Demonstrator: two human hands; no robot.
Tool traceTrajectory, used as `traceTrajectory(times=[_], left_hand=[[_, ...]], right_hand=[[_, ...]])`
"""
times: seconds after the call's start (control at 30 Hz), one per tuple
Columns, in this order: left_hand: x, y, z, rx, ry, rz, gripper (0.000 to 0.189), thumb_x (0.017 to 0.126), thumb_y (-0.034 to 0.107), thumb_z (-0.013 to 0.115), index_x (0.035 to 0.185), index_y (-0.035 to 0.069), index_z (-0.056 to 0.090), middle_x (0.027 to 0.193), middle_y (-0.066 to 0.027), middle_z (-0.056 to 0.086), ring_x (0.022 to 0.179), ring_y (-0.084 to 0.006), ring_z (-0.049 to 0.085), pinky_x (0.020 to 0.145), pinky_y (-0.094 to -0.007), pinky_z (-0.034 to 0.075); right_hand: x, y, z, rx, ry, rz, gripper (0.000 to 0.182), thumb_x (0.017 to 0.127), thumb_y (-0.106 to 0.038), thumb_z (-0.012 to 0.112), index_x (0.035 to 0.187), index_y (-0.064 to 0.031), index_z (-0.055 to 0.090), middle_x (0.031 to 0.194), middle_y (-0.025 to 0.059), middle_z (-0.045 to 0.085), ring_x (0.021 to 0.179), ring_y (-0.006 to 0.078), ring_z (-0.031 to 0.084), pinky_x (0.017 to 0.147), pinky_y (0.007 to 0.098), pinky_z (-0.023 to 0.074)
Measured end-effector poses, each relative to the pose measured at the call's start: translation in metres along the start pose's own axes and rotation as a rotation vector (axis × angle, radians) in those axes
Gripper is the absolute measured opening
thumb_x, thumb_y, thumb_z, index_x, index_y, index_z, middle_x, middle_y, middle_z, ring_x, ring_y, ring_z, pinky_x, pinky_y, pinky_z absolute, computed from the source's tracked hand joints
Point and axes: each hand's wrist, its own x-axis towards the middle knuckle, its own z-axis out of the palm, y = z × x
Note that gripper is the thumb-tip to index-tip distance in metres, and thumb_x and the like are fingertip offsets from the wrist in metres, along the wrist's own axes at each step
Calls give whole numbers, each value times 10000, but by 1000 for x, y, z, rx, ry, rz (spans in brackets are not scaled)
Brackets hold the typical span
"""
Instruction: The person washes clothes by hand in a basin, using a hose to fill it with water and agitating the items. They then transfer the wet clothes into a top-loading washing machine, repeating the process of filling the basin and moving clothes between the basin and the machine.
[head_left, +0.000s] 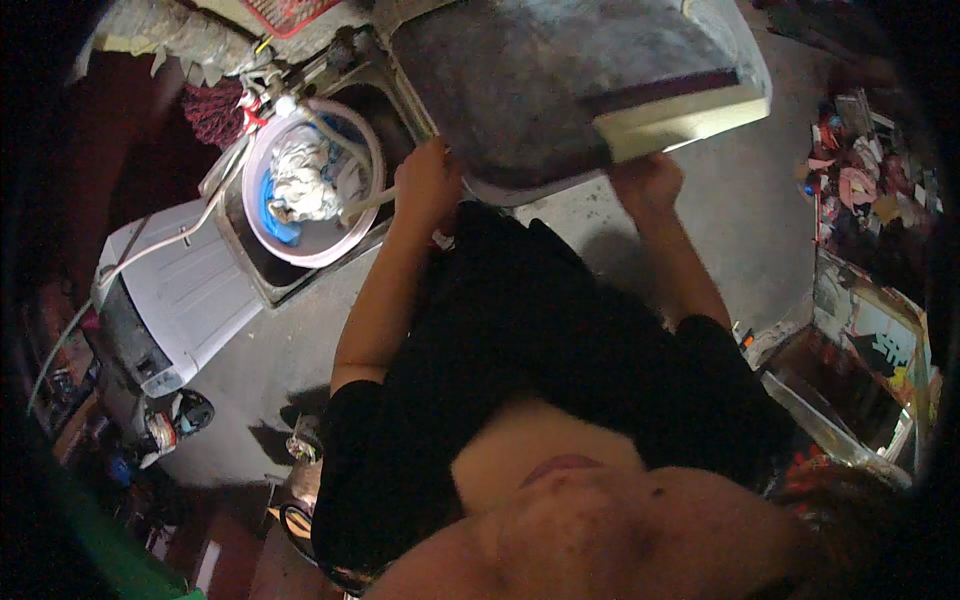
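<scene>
My left hand (427, 180) is curled at the near left corner of a large dark slab or tray with rounded corners (510, 97), beside a metal sink (281, 292). A pale hose runs from a pink-white basin (313, 259) to this hand; whether it is gripped is hidden. My right hand (649, 184), fingers bent, is at the near end of a pale yellowish block or panel (682, 120) on the slab's right side; its grip is unclear. The basin stands in the sink and holds a bunched white cloth (304, 176) and a blue cloth or bag (277, 214).
A grey plastic appliance (191, 285), perhaps a washing machine, stands left of the sink. A dark red mop head (210, 116) and a red basket (289, 11) are behind. Mixed items (862, 172) are piled at the right, by a low wall.
</scene>
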Motion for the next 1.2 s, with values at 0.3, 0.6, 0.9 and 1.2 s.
traceTrajectory(times=[0.3, 0.6, 0.9, 1.2], left_hand=[[-10, -9, 18, 10, -15, -10, 298, 806, 137, 654, 1036, 18, 508, 962, -226, 647, 936, -417, 626, 780, -516, 490], [-14, -4, 22, -43, 41, -30, 236, 846, 122, 602, 1035, 16, 509, 921, -240, 641, 894, -428, 624, 749, -524, 477], [-14, 5, 17, -73, -11, -130, 188, 816, 81, 616, 960, 23, 508, 887, -235, 639, 874, -425, 624, 737, -538, 455], [-16, 4, 18, 33, -42, -109, 236, 802, 101, 643, 971, 42, 488, 881, -188, 630, 834, -398, 633, 730, -509, 456]], right_hand=[[-22, 1, -48, -718, 203, 429, 369, 911, -245, 585, 1230, -57, 585, 1015, 112, 698, 865, 229, 691, 682, 329, 582], [190, -88, 59, -1430, -414, -123, 449, 921, -522, 601, 764, -102, 610, 669, -42, 563, 587, 73, 473, 547, 237, 346], [453, -74, 71, -2095, 149, -558, 441, 926, -414, 550, 1149, -48, 655, 1135, 171, 682, 1095, 279, 624, 929, 400, 478], [327, -83, 151, -2968, 206, -523, 728, 837, -620, 575, 1426, -220, 420, 1441, 91, 472, 1257, 382, 488, 945, 546, 458]])
